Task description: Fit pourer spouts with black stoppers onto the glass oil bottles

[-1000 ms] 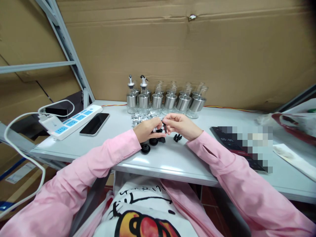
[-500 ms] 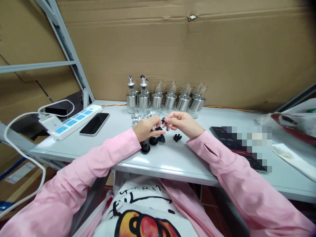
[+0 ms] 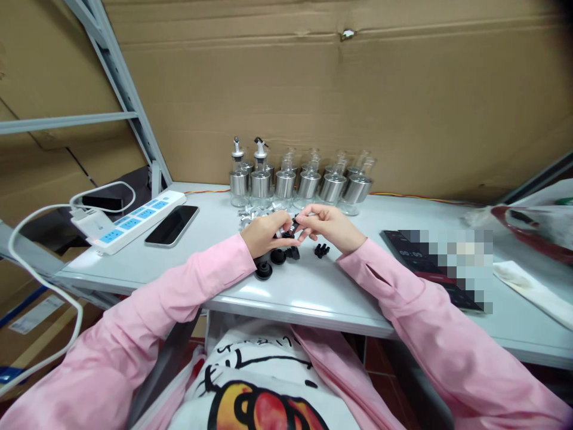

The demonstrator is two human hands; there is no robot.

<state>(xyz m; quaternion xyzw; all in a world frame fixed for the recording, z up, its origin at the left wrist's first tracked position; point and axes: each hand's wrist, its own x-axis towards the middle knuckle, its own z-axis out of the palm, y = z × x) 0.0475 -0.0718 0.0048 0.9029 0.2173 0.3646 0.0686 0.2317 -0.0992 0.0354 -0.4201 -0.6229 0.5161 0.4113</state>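
My left hand point(image 3: 267, 232) is closed around a silver-white pourer spout point(image 3: 280, 232), mostly covered by the fingers. From the other side, my right hand point(image 3: 330, 226) pinches a small black cap piece point(image 3: 294, 223) against the spout's end. Whether the two parts are joined I cannot make out. Below my left hand lie black round stoppers point(image 3: 263, 270). A little cluster of black cap pieces point(image 3: 321, 250) rests under my right hand. Loose silver-white spout parts point(image 3: 249, 215) are heaped just beyond my left hand.
Glass bottles with steel bands point(image 3: 308, 184) stand in rows at the back; two carry pourers point(image 3: 260, 149). On the left are a power strip point(image 3: 134, 222) and a phone point(image 3: 172, 226). A dark tablet point(image 3: 416, 257), partly pixelated, and a white strip point(image 3: 532, 292) lie to the right.
My right hand has shifted very slightly left and its fingertips have turned a little around the small black cap piece. My left hand stays put.
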